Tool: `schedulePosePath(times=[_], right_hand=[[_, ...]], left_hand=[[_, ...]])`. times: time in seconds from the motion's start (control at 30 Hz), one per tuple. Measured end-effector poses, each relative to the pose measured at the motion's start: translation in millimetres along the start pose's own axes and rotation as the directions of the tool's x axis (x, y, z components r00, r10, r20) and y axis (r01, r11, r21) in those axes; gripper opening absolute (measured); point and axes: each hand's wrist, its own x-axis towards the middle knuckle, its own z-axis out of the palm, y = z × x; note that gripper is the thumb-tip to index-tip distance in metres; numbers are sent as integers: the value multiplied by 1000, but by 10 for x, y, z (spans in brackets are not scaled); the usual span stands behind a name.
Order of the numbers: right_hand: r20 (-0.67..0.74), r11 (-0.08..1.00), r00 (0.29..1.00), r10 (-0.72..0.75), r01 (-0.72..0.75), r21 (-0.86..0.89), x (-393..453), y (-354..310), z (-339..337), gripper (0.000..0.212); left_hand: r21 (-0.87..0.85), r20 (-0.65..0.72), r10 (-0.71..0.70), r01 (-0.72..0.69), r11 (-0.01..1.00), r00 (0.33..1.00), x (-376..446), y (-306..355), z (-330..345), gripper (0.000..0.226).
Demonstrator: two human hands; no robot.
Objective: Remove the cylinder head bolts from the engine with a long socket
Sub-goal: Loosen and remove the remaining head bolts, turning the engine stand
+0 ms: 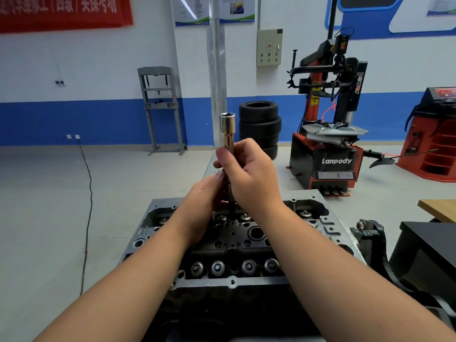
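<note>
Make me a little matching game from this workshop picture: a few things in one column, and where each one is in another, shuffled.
Things:
1. long socket
2. stack of tyres
3. cylinder head
4. black cable

Places:
A. lying along the floor at the left
B. held upright in both hands
C. on the floor by the blue wall stripe
D. under the person's forearms

Pairs: 1-B, 2-C, 3-D, 4-A

The right hand grips the socket higher up; the left hand holds the shaft below.

Brass-gold, chrome-tipped long socket [227, 130], grey cylinder head [232, 282], black tyres [259, 124]
</note>
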Motion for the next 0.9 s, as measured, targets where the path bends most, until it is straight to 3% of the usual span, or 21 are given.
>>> schedulePosePath(times=[0.3, 0.47, 0.6, 0.8, 0.9], right_hand=[[17, 1000, 1000, -16, 16, 11, -7, -33, 8, 9], [-41, 999, 999, -24, 22, -44, -19, -37, 2, 20], [-19, 1000, 1000, 17, -18, -17, -9, -22, -9, 21], [16, 999, 999, 33, -33, 23, 1, -38, -2, 19], [6, 1000, 1000, 20, -20, 20, 11, -29, -11, 9]], left_hand=[[21, -19, 15, -15, 1000, 1000, 23, -24, -31, 28], [63, -50, 32, -29, 998, 998, 9, -14, -18, 34], [4, 22, -6, 6, 1000, 1000, -2, -2, -14, 49], [27, -5, -15, 15, 1000, 1000, 5, -12, -15, 37], [80, -38, 12, -9, 997, 999, 1, -7, -18, 26]])
